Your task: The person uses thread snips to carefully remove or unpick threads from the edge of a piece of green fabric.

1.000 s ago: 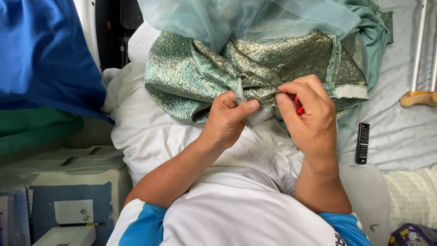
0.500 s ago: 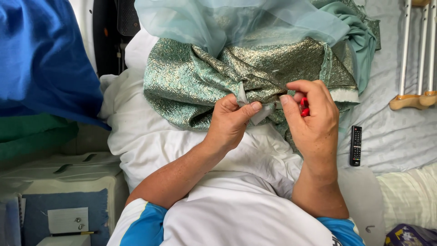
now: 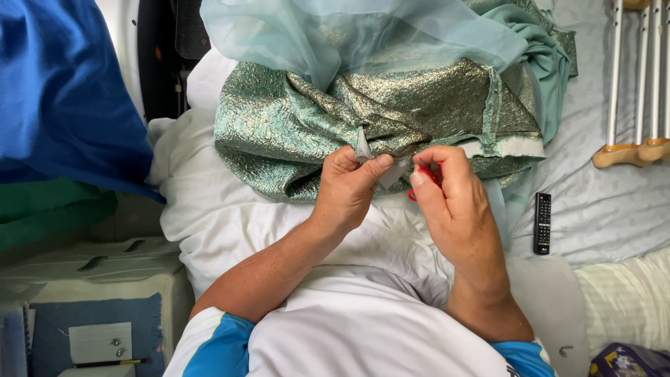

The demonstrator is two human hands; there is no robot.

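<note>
Brocade fabric: a green-gold metallic brocade (image 3: 391, 119) lies bunched on a white pillow (image 3: 230, 216) in the person's lap, its folded edge right at the fingertips.
Pinched spot: a small pale flap of lining or seam (image 3: 380, 167) stands up from the fold, between the two hands.
Left hand: the left hand (image 3: 349, 188) is closed in a pinch, thumb and forefinger clamped on that flap and holding it taut.
Right hand: the right hand (image 3: 453, 195) is curled shut around a small red tool (image 3: 427, 178), mostly hidden by the fingers; what kind of tool it is cannot be told, though it sits just beside the flap.
Risk to fingers: the tool's working end is hidden and points toward the left thumb, so a slip could nick the thumb, as I judge it.
Risk to cloth: the weave looks loose and snag-prone; a tug while it is held taut could pull metallic threads or cut past the seam.
Risk of slipping: the heap rests on a soft pillow, so the fold may slide if the pinch loosens.
Sheer layer: a pale aqua sheer cloth (image 3: 335, 35) drapes over the top of the brocade, near enough to catch.
Around: a black remote control (image 3: 542, 222) lies on the bed sheet (image 3: 600, 209) to the right, crutches (image 3: 638, 84) beyond it, blue cloth (image 3: 63, 91) hanging at the left.
</note>
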